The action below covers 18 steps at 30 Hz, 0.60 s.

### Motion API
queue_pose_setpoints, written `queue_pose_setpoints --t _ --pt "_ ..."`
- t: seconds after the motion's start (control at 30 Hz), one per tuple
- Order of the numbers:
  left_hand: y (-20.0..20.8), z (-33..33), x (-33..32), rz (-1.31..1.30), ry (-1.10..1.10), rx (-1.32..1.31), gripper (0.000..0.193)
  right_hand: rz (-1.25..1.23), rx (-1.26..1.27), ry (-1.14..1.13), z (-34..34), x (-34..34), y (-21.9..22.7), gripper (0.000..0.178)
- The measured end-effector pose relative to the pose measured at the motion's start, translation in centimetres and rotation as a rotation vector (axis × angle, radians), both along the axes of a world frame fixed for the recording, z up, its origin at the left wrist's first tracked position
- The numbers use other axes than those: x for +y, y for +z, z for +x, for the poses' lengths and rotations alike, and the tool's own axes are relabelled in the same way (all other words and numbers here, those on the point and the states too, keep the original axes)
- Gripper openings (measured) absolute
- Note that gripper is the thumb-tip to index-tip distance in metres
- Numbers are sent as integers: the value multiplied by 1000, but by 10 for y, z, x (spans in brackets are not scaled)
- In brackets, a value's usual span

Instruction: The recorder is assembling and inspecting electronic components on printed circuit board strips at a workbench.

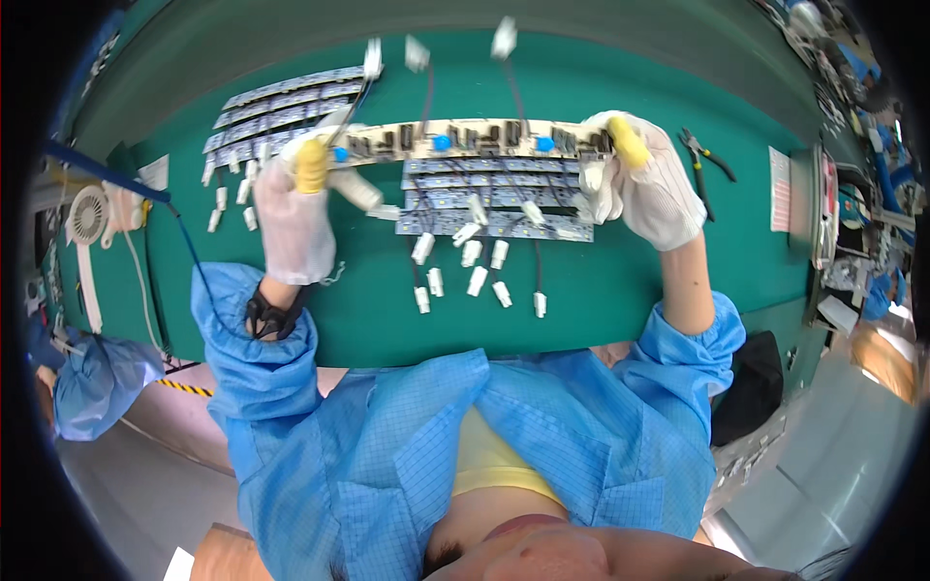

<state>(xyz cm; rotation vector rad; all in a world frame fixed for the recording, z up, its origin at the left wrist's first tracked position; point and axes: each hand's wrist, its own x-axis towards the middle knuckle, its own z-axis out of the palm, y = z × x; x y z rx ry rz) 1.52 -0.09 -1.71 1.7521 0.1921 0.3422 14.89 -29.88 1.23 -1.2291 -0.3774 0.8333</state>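
Note:
Both of my hands, in white gloves with yellow covers on the thumbs, hold up a long circuit board strip (475,138) by its ends. My left hand (298,208) grips the left end and my right hand (654,184) the right end. Blue round parts and dark components stand on the strip's near face. Wires with white connectors (504,39) stick out past its far edge, slightly blurred. Below the strip, several boards (572,229) lie in rows, their wired white connectors (477,281) spread toward me. My left glove partly covers another group of boards (281,108).
Everything lies on a green work mat (581,310). Pliers (712,160) with dark and yellow handles lie beyond my right hand. A small white fan (89,215) stands at the left. A blue cord (184,242) runs down to my left wrist. Another person's blue sleeve (102,382) shows far left.

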Motion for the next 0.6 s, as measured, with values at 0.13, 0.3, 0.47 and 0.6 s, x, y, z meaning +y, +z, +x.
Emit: queue_pose_setpoints --t 0.13,0.3,0.47,0.6 --pt "8 4 -13 -314 -152 -248 42 -86 -106 -86 -9 13 14 50" --pt "23 24 33 26 216 -240 22 -151 -213 -58 -10 17 20 55" --pt "36 39 135 193 277 66 23 -328 -516 -124 4 10 4 49" --pt "3 38 148 1091 454 18 28 -672 -1052 -73 11 8 -9 39"
